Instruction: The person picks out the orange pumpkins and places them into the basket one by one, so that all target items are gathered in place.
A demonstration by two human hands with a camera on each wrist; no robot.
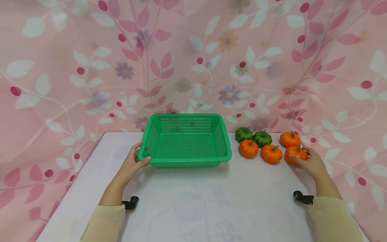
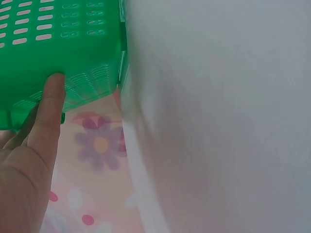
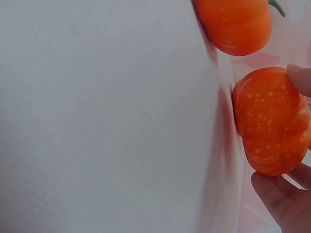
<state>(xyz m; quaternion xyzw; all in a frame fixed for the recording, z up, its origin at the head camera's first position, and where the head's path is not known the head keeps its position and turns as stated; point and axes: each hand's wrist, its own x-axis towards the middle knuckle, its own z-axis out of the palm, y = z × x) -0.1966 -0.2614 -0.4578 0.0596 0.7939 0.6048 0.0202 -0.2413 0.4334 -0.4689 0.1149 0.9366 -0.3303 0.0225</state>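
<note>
A green plastic basket (image 1: 184, 164) with slotted walls stands on the table, nothing in it. My left hand (image 1: 130, 168) holds its front left corner, thumb on the front side and fingers along the left side; part of the fingers is hidden. In the left wrist view the thumb (image 2: 52, 97) lies against the basket wall (image 2: 48, 58). At the right, my right hand (image 1: 312, 164) grips an orange pumpkin (image 1: 294, 154) between thumb and fingers. The right wrist view shows this pumpkin (image 3: 272, 121) with pale specks, close to the table surface.
Left of the held pumpkin lie two more orange pumpkins, one nearer it (image 1: 271, 154) and one farther off (image 1: 248, 149). Another orange pumpkin (image 1: 288, 138) sits behind it. Two green pumpkins (image 1: 243, 135) stand at the back, right of the basket. A flowered pink curtain (image 1: 187, 67) hangs behind the white table (image 1: 193, 205).
</note>
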